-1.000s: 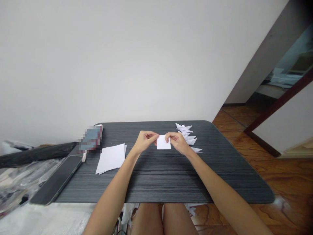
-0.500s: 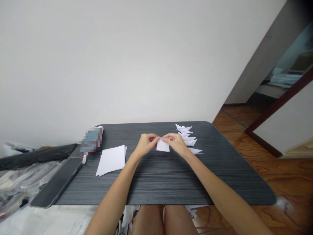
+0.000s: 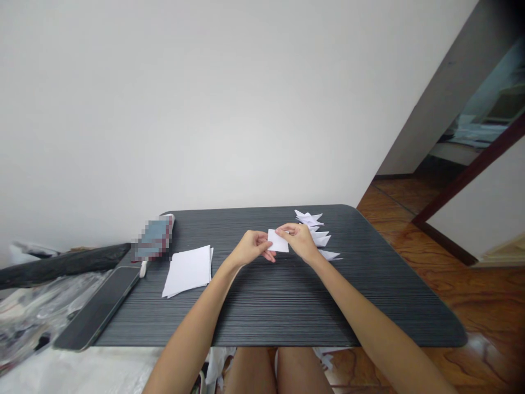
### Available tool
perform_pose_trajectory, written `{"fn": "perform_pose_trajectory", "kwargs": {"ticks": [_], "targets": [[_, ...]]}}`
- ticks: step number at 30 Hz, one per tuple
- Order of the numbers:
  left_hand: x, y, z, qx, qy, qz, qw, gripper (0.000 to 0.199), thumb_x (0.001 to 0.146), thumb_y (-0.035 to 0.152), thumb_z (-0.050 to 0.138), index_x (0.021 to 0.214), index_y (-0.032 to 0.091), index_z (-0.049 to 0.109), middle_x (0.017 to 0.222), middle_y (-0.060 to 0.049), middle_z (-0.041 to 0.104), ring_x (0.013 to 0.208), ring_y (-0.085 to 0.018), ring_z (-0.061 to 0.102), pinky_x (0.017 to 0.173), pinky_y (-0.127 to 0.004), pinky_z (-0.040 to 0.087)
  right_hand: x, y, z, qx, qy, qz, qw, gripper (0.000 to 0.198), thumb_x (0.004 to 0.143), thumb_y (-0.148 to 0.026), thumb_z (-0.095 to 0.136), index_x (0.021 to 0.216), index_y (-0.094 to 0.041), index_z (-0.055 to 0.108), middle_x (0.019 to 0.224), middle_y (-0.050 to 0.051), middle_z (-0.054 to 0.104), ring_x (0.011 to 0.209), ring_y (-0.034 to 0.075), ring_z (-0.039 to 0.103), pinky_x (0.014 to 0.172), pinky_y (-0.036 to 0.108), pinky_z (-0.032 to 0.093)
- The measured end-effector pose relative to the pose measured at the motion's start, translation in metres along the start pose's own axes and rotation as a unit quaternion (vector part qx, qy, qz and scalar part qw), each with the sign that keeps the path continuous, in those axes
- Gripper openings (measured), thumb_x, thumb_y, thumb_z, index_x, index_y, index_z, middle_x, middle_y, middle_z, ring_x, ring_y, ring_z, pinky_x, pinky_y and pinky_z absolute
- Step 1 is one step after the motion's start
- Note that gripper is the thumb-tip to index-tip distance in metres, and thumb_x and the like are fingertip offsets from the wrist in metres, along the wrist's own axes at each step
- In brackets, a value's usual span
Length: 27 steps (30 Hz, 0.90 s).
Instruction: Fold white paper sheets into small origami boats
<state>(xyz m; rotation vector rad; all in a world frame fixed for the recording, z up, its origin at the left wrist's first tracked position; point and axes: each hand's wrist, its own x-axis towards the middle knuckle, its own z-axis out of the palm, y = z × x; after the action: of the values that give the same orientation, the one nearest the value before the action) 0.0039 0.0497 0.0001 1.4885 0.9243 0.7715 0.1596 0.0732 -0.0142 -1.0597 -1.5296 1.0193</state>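
Note:
A small folded square of white paper [image 3: 278,242] is held just above the middle of the dark table. My left hand [image 3: 255,246] pinches its left edge, with the thumb on top and other fingers spread beneath. At the upper right corner, my right hand [image 3: 296,237] grips the same paper between thumb and fingers. Just beyond my right hand lie several pointed folded paper pieces [image 3: 322,240] in a row, partly hidden by that hand. To the left of my left arm rests a stack of white paper sheets [image 3: 188,269].
The dark table [image 3: 279,312] has a grained top and stands against a white wall [image 3: 246,98]. A smartphone [image 3: 100,306] lies at its left edge, near a blurred-out item [image 3: 155,238]. Plastic-wrapped stuff [image 3: 49,306] is heaped at the left. Wooden floor [image 3: 484,295] shows at the right.
My left hand has shifted from the paper's top edge down to its left side, its fingers opening out below. The paper has moved slightly right and up, still in both hands.

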Motion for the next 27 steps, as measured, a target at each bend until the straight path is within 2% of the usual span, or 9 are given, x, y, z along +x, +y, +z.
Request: {"fn": "perform_pose_trajectory", "kwargs": {"ticks": [2, 5, 8, 11, 13, 16, 20, 23, 27], "targets": [[-0.001, 0.001, -0.001, 0.052, 0.024, 0.014, 0.998, 0.030, 0.073, 0.037, 0.053, 0.070, 0.008, 0.053, 0.056, -0.005, 0.060, 0.050, -0.013, 0.060, 0.047, -0.020, 0.044, -0.001, 0.000, 0.001, 0.005, -0.012, -0.001, 1.000, 0.021, 0.064, -0.033, 0.060, 0.067, -0.012, 0.064, 0.065, 0.006, 0.066, 0.056, 0.015, 0.058, 0.051, 0.024, 0.043], [-0.003, 0.002, -0.002, 0.185, 0.112, 0.074, 0.973, 0.037, 0.076, 0.042, 0.047, 0.055, 0.011, 0.049, 0.044, 0.001, 0.052, 0.044, -0.009, 0.053, 0.041, -0.016, 0.034, -0.005, 0.001, 0.005, -0.002, -0.038, -0.002, 0.999, 0.021, 0.064, -0.033, 0.061, 0.067, -0.013, 0.064, 0.064, 0.006, 0.066, 0.057, 0.016, 0.058, 0.052, 0.025, 0.044], [-0.005, 0.001, -0.003, 0.229, 0.122, 0.082, 0.962, 0.042, 0.079, 0.043, 0.040, 0.052, 0.012, 0.049, 0.038, 0.002, 0.050, 0.039, -0.008, 0.049, 0.038, -0.017, 0.030, -0.007, 0.001, 0.007, 0.019, -0.079, 0.014, 0.997, 0.023, 0.067, -0.034, 0.057, 0.071, -0.013, 0.064, 0.064, 0.005, 0.066, 0.056, 0.016, 0.058, 0.051, 0.026, 0.044], [-0.005, -0.002, -0.003, 0.184, 0.108, 0.066, 0.975, 0.043, 0.081, 0.044, 0.036, 0.054, 0.013, 0.048, 0.035, 0.003, 0.048, 0.035, -0.008, 0.048, 0.035, -0.017, 0.028, -0.007, -0.002, 0.006, 0.044, -0.107, 0.020, 0.993, 0.025, 0.071, -0.034, 0.052, 0.076, -0.013, 0.065, 0.065, 0.005, 0.066, 0.057, 0.015, 0.058, 0.052, 0.026, 0.044], [-0.003, -0.006, -0.003, 0.134, 0.111, 0.061, 0.983, 0.043, 0.081, 0.045, 0.035, 0.055, 0.013, 0.046, 0.035, 0.003, 0.048, 0.029, -0.006, 0.044, 0.031, -0.016, 0.025, -0.005, -0.003, 0.005, 0.040, -0.100, 0.018, 0.994, 0.025, 0.072, -0.032, 0.051, 0.076, -0.012, 0.065, 0.066, 0.005, 0.065, 0.057, 0.015, 0.057, 0.053, 0.025, 0.044], [0.001, -0.012, 0.001, 0.049, 0.090, 0.041, 0.994, 0.038, 0.080, 0.046, 0.038, 0.064, 0.012, 0.046, 0.038, 0.003, 0.051, 0.024, -0.006, 0.042, 0.027, -0.016, 0.022, -0.004, -0.001, 0.004, 0.005, -0.046, 0.000, 0.999, 0.023, 0.072, -0.030, 0.049, 0.073, -0.012, 0.064, 0.067, 0.006, 0.065, 0.059, 0.015, 0.057, 0.053, 0.026, 0.043], [0.003, -0.014, 0.006, -0.038, 0.015, 0.019, 0.999, 0.034, 0.076, 0.041, 0.049, 0.088, 0.009, 0.047, 0.045, 0.000, 0.057, 0.032, -0.010, 0.052, 0.030, -0.016, 0.032, -0.005, 0.004, 0.005, -0.061, 0.031, -0.049, 0.996, 0.022, 0.073, -0.027, 0.046, 0.074, -0.013, 0.063, 0.070, 0.007, 0.065, 0.063, 0.018, 0.058, 0.056, 0.028, 0.043], [0.001, -0.010, 0.005, -0.045, 0.006, 0.022, 0.999, 0.035, 0.075, 0.038, 0.051, 0.092, 0.007, 0.049, 0.039, 0.004, 0.052, 0.025, -0.007, 0.043, 0.028, -0.014, 0.027, -0.005, 0.006, 0.005, -0.078, 0.050, -0.061, 0.994, 0.023, 0.075, -0.027, 0.044, 0.074, -0.014, 0.062, 0.069, 0.007, 0.064, 0.064, 0.018, 0.058, 0.058, 0.029, 0.043], [-0.002, -0.005, -0.006, -0.009, 0.040, 0.020, 0.999, 0.036, 0.074, 0.036, 0.053, 0.095, 0.007, 0.050, 0.035, 0.008, 0.046, 0.022, -0.004, 0.036, 0.027, -0.013, 0.021, -0.001, 0.008, 0.001, -0.062, 0.086, -0.049, 0.993, 0.023, 0.075, -0.029, 0.045, 0.073, -0.014, 0.062, 0.071, 0.008, 0.064, 0.066, 0.019, 0.058, 0.059, 0.029, 0.044]]}}
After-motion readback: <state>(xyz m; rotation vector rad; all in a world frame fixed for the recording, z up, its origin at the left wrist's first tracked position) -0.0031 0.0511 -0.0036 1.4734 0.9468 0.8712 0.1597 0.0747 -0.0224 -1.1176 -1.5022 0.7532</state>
